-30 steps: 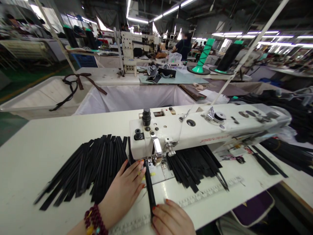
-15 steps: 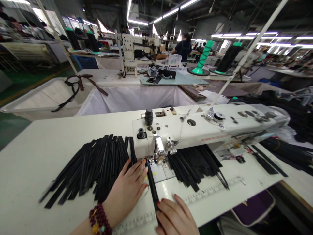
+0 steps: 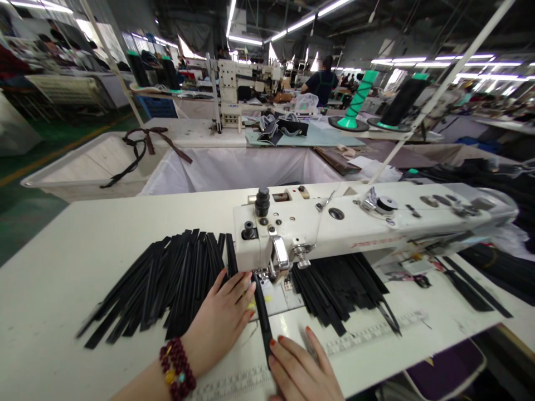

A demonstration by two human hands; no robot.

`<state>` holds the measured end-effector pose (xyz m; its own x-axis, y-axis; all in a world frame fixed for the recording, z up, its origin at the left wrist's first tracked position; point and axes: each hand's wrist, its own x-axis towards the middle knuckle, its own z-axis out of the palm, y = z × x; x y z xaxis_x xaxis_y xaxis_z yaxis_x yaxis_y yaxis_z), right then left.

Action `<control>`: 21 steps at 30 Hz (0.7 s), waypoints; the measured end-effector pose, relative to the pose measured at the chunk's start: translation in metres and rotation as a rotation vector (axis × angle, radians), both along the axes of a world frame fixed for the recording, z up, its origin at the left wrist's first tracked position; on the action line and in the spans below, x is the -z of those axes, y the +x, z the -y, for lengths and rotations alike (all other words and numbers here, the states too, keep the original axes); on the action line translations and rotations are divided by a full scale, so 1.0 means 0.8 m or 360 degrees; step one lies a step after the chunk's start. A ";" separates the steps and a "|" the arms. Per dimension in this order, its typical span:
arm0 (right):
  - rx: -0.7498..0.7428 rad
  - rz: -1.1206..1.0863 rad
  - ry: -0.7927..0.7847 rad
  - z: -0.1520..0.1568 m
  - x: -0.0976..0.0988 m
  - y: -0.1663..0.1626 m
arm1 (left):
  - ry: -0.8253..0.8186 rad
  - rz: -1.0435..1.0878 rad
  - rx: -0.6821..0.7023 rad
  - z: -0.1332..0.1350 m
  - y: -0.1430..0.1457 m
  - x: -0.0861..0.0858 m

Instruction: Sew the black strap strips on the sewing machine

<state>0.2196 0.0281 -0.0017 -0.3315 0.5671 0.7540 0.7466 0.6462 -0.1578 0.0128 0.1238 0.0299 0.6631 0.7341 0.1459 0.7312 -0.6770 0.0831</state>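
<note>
A narrow black strip (image 3: pixel 262 317) runs from under the presser foot of the white sewing machine (image 3: pixel 359 223) toward me. My left hand (image 3: pixel 221 323) lies flat on the table just left of the strip, fingers stretched toward the needle, a dark red bead bracelet (image 3: pixel 178 370) on the wrist. My right hand (image 3: pixel 303 367) rests at the strip's near end, fingers extended, fingertips touching it. A fan of black strips (image 3: pixel 167 284) lies left of my left hand.
Another heap of black strips (image 3: pixel 338 284) lies right of the needle under the machine arm. A ruler strip (image 3: pixel 368 331) is stuck along the table's front edge. Further sewing tables, a green thread cone (image 3: pixel 355 100) and a person stand behind.
The strip's visible length has shortened as it fed toward the needle; my right hand followed it forward. The view shifted slightly, so everything sits a bit lower and to the right.
</note>
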 end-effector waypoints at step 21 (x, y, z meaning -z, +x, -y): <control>0.0007 0.0241 -0.0373 -0.051 -0.013 -0.007 | -0.0156 -0.0080 -0.0048 -0.016 0.004 0.001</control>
